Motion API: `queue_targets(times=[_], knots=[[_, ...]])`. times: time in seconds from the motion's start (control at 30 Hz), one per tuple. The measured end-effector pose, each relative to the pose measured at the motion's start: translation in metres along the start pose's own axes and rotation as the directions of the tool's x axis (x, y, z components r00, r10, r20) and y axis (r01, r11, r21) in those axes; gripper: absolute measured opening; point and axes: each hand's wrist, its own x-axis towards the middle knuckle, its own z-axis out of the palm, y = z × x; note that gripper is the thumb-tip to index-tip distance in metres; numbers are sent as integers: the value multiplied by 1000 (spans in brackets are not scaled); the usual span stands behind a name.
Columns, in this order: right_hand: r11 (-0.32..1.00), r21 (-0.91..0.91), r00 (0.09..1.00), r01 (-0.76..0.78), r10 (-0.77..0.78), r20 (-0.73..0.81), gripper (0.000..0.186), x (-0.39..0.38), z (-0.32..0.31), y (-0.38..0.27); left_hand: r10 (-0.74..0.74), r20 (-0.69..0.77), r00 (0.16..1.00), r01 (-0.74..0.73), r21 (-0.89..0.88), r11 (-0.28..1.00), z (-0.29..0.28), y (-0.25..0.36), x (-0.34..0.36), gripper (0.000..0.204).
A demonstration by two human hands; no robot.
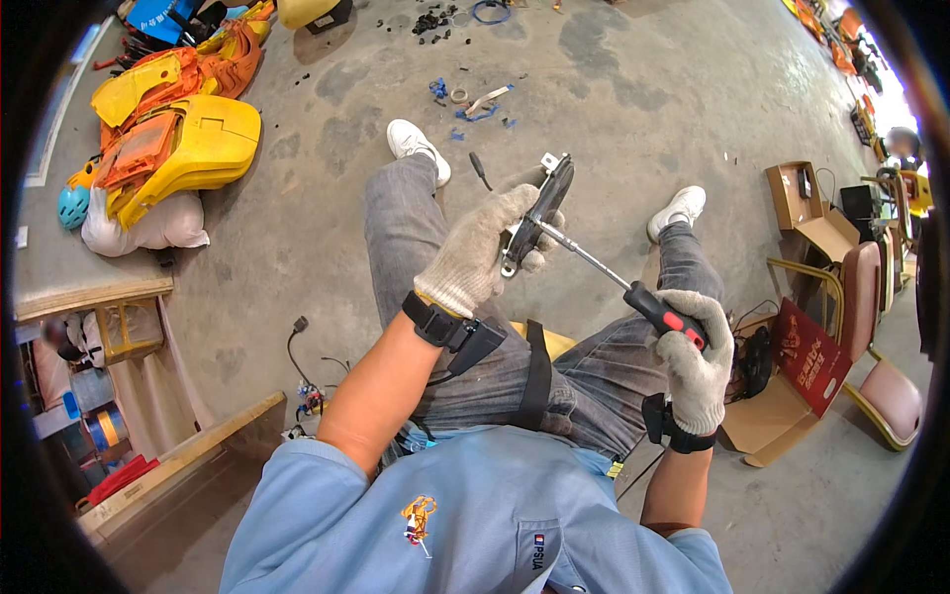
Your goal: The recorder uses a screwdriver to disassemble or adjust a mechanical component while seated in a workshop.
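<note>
My left hand (479, 246), in a pale knit work glove, is closed around a dark, elongated part (550, 200) with silvery metal tabs at its ends. I cannot make out what kind of part it is. A screwdriver (648, 303) with a black and red handle sits in my gloved right hand (701, 358), fingers wrapped round the grip. Its long metal shaft slants up to the left, and the tip meets the middle of the dark part. The exact contact point is too small to see. Both hands are above my lap, and each wrist wears a black strapped device.
Yellow and orange plastic shells (193, 148) are heaped at the far left. Blue scraps and a tape roll (459, 96) lie on the concrete floor ahead. Open cardboard boxes (777, 421) and chairs (859, 297) stand at right. A wooden-edged frame (188, 460) is at left.
</note>
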Motion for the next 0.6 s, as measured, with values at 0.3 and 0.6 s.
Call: queue_targets(times=[0.3, 0.6], knots=[[999, 9, 999, 34, -34, -17, 53, -2, 2, -1, 39, 31, 999, -36, -81, 996, -9, -2, 4, 51], [997, 48, 992, -55, 60, -112, 59, 1, 8, -6, 65, -51, 997, -61, 68, 996, -3, 1, 0, 54]])
